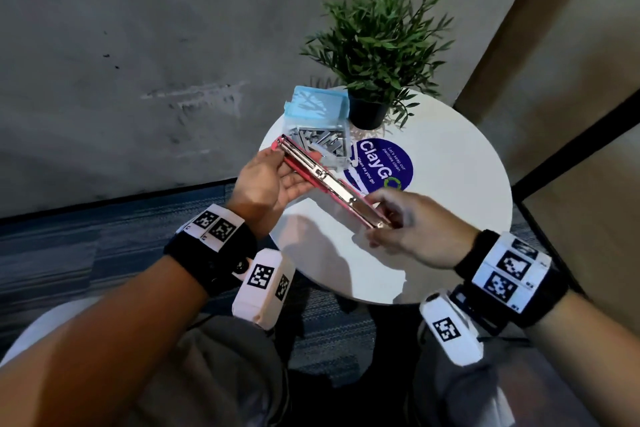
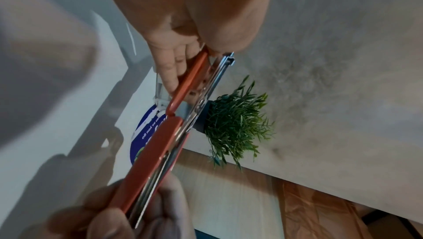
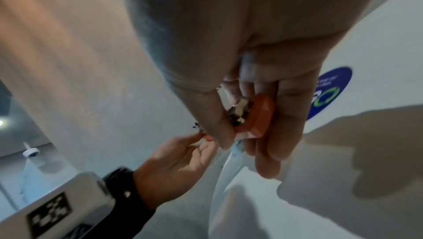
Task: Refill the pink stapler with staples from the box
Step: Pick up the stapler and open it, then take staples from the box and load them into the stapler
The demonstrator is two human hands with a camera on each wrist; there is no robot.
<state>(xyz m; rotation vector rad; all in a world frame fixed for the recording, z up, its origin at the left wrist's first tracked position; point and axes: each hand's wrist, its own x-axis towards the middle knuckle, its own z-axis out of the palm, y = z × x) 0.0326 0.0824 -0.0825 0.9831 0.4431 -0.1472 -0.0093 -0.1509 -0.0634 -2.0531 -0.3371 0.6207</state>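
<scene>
The pink stapler (image 1: 325,180) is held in the air above the near-left part of the round white table (image 1: 450,191), swung fully open so that its pink casing and metal staple channel run in one long line. The left hand (image 1: 266,184) grasps the far end, thumb on top and fingers curled beneath. The right hand (image 1: 408,225) pinches the near end between thumb and fingers; the right wrist view shows that end's metal tip and pink cap (image 3: 256,116) gripped there.

Just behind the stapler, on the table, sits the clear plastic box (image 1: 322,135) of staples, its blue lid (image 1: 315,104) raised, loose metal strips showing inside. Right of the box a round blue sticker (image 1: 384,163) lies flat on the table; it reads "ClayGo", "Clean as you go" and "Let's keep our pantries clean." Behind the sticker, close to the box, stands a green plant (image 1: 377,45) in a black pot. Both wrists wear black bands carrying white blocks with black square code patterns (image 1: 214,225).
</scene>
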